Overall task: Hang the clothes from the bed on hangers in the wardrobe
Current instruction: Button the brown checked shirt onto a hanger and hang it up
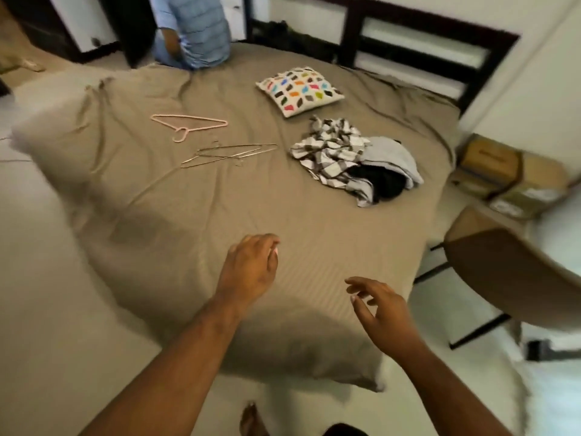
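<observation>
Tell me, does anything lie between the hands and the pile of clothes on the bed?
Nothing visible does. Only bare sheet lies between the left hand, the right hand and the clothes pile; the hangers lie further left.

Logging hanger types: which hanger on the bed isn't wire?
The pink hanger, lying alone beyond the tangled wire hangers; it is thicker and coloured.

Both bare forearms are stretched forward from the lower edge of the view. The left hand point(251, 265) is held back upward, its fingers loosely bent and empty. The right hand point(385, 313) is held nearer the body, its fingers spread, relaxed and empty.
</observation>
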